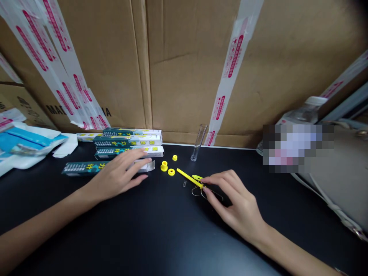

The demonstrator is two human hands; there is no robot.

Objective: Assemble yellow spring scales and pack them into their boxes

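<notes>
My left hand (125, 170) lies over an opened narrow green-and-white box (82, 168), fingers stretched out and partly covering it. My right hand (235, 201) pinches one end of a thin yellow plastic rod (188, 178) between thumb and forefinger. Beside that grip are a small flat yellow piece (197, 178) and thin bent wire hooks (196, 191), partly hidden by the fingers. A tiny metal spring (184, 184) rests left of the hooks. Between my hands sit a yellow flanged cap (163, 166), a yellow ring (171, 172) and a smaller yellow cap (174, 157).
A transparent tube (198, 142) stands behind the yellow parts. Several similar narrow boxes (129, 142) are stacked at the back left. Taped cardboard (184, 76) walls the rear of the black table (161, 230). A blue-and-white packet (31, 143) lies left; a bottle (304, 111) and grey bag (336, 176) are right.
</notes>
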